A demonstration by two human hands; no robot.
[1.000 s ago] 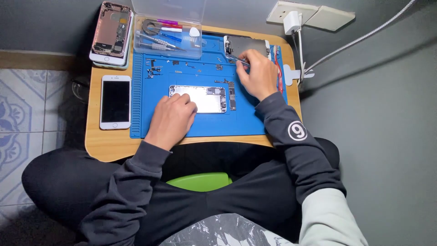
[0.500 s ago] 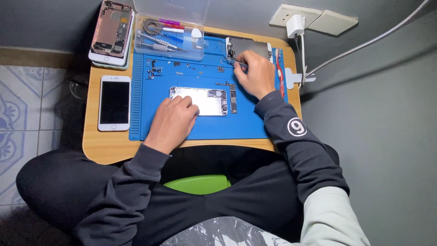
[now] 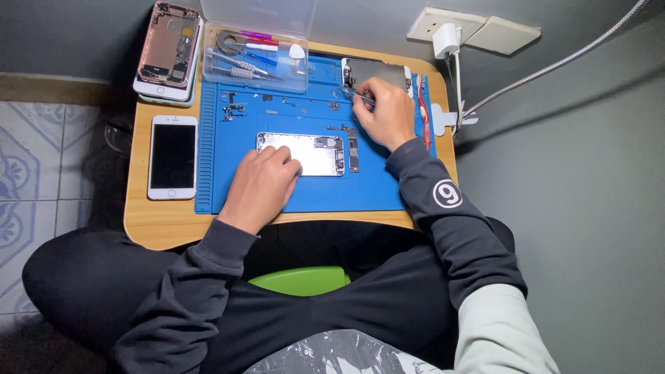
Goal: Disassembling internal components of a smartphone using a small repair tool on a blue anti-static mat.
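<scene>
An opened phone body (image 3: pixel 308 153) lies on a blue work mat (image 3: pixel 374 187). My left hand (image 3: pixel 262 185) rests on the body's near left corner, fingers curled, steadying it. My right hand (image 3: pixel 382 113) is farther back on the mat, pinching a thin tool, probably tweezers (image 3: pixel 351 94), with its tip over small parts near a detached screen panel (image 3: pixel 377 73). Tiny screws and brackets (image 3: pixel 235 109) lie scattered on the mat's far left part.
A white phone (image 3: pixel 172 157) lies face up on the wooden table (image 3: pixel 159 221) left of the mat. Stacked opened phones (image 3: pixel 168 50) sit at the far left corner, beside a clear tool box (image 3: pixel 256 52). A charger and cable (image 3: pixel 449 48) hang at the right edge.
My right hand has shifted slightly along the far edge of the mat with the tool. My left hand stays on the phone body.
</scene>
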